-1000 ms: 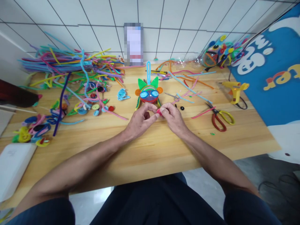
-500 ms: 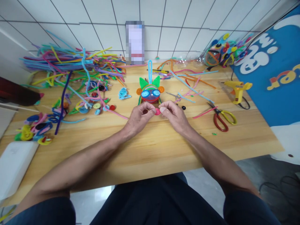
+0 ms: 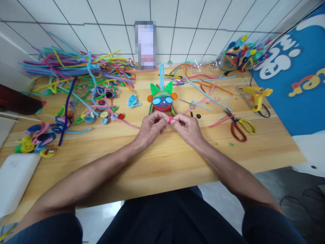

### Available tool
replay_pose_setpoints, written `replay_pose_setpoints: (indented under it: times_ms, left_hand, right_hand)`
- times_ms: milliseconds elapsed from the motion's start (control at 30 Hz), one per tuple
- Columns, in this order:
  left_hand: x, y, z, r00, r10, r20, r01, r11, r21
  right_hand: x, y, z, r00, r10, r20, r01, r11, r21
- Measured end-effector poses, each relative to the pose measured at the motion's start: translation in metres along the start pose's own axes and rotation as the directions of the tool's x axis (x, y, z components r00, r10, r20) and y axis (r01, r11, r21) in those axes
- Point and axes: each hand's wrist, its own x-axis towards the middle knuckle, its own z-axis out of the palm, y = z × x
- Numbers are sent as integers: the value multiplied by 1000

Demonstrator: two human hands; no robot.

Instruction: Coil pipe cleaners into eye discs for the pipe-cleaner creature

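Observation:
Between my fingertips is a small pink coil of pipe cleaner (image 3: pixel 170 119), partly covered by the thumbs. My left hand (image 3: pixel 154 126) pinches its left side, and my right hand (image 3: pixel 186 126) pinches its right side. Just beyond them lies a colourful pipe-cleaner figure (image 3: pixel 163 98) with green pointed ears, orange round side coils, blue eyes and a light blue loop on top. Its lower part is hidden behind my hands. To the right of my right hand sits a small black bead (image 3: pixel 198 116).
Scissors (image 3: pixel 238 127) and a yellow glue gun (image 3: pixel 257 96) lie on the right. A pipe-cleaner pile (image 3: pixel 63 69) and coiled pieces (image 3: pixel 38 137) fill the left. A phone (image 3: pixel 145 45) leans on the tiled wall; a white box (image 3: pixel 19 179) sits front left.
The right fingers loosened from the pink coil half a second ago, showing its face, and now pinch it again. The coil has turned and appears flatter. The figure stays in place.

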Motion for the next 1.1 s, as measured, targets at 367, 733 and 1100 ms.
replay_pose_setpoints:
  times_ms: [367, 733, 1100]
  left_hand:
    - [-4, 0, 2, 998, 56, -14, -57, 998, -38]
    - [-3, -3, 3, 998, 57, -10, -57, 998, 22]
    - [-4, -5, 3, 998, 50, -36, -52, 996, -68]
  right_hand:
    - [0, 1, 0, 1000, -21, 19, 22, 997, -75]
    - [-1, 3, -2, 989, -147, -21, 137, 957, -255]
    - [-1, 0, 1, 999, -48, 5, 49, 997, -59]
